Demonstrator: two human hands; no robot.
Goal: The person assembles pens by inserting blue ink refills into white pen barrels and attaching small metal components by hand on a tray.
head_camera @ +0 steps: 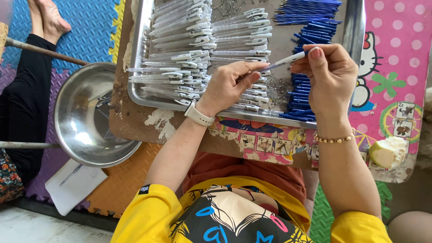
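Observation:
My left hand [230, 85] and my right hand [328, 74] hold one pen [283, 60] between them above a metal tray [135, 90]. The pen has a clear barrel with a white clip end and a blue tip near my right fingers. Rows of assembled clear pens [189, 45] fill the tray's left and middle. Blue pen parts [303, 96] are stacked under my right hand, with thin blue refills [306, 10] at the tray's top right. Small metal springs [276, 87] lie between the two piles.
The tray rests on a low worn board [148, 123] with a pictured alphabet mat. A steel bowl [90, 117] sits at the left on foam floor tiles, beside a notebook [74, 184]. Another person's legs and feet [45, 18] are at the far left. A peeled fruit [387, 150] lies at the right.

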